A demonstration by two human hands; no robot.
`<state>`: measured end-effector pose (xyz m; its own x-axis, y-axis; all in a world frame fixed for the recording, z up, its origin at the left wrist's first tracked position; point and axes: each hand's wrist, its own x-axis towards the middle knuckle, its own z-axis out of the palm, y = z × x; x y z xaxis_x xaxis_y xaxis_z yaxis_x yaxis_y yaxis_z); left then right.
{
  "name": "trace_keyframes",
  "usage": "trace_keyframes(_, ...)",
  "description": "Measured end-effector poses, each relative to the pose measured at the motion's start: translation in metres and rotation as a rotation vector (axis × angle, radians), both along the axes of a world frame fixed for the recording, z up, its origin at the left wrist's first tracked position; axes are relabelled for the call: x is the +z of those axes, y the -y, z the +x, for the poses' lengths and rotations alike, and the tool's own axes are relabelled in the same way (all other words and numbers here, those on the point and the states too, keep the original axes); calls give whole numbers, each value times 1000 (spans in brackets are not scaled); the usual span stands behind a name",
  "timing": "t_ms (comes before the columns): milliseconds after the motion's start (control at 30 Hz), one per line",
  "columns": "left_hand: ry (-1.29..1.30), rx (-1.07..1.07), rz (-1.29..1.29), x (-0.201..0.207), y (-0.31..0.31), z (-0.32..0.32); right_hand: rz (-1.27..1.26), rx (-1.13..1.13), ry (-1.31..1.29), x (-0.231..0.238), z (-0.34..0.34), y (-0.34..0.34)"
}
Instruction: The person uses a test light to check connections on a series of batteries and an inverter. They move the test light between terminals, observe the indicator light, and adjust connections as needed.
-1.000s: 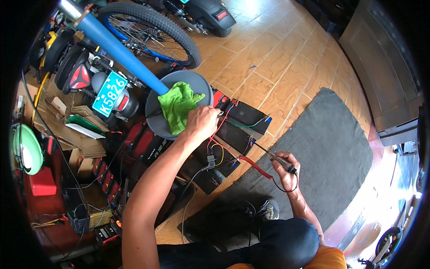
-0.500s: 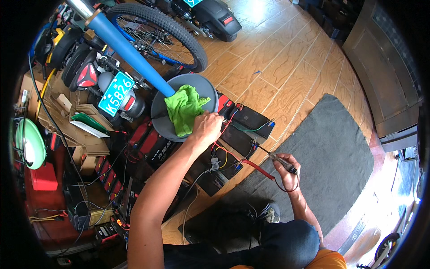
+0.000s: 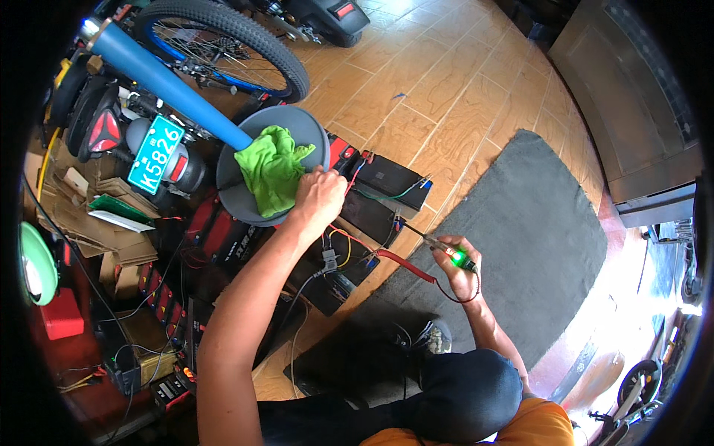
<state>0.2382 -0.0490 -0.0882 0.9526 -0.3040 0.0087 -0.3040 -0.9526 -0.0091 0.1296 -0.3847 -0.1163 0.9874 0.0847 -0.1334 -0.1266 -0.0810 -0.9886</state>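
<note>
In my right hand (image 3: 462,273) is a circuit tester (image 3: 459,260), gripped by its clear handle, which glows green. Its thin probe reaches to a terminal at the end of a black battery (image 3: 368,221). A coiled red cord (image 3: 405,266) runs from the tester toward the batteries. My left hand (image 3: 318,199) is closed over the batteries, fingers pinched near a red wire; what they hold is hidden. Right beside it, a green cloth (image 3: 271,175) lies on a round grey base (image 3: 230,199). Another black battery (image 3: 390,180) carries a green wire across its top.
A blue post (image 3: 171,85) rises from the base. Bicycle wheel (image 3: 286,63), scooter rear with a plate (image 3: 156,154) and torn cardboard (image 3: 71,204) crowd the left. A grey mat (image 3: 528,215) covers tiled floor at right, near a metal cabinet (image 3: 632,111).
The tester's handle has lit up green; it was unlit before. The whole view has shifted, so the scene sits farther left. Both hands keep nearly the same places over the batteries.
</note>
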Motion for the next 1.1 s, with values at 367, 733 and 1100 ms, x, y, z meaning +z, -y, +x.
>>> trace_keyframes(367,44,-59,-73,0,-3,-1,-18,-3,-52,1,1,0)
trace_keyframes(733,81,-106,-139,-12,-9,3,1,17,-40,7,1,-1)
trace_keyframes(1100,-21,-12,4,-4,-2,3,-51,-9,-57,5,1,-1)
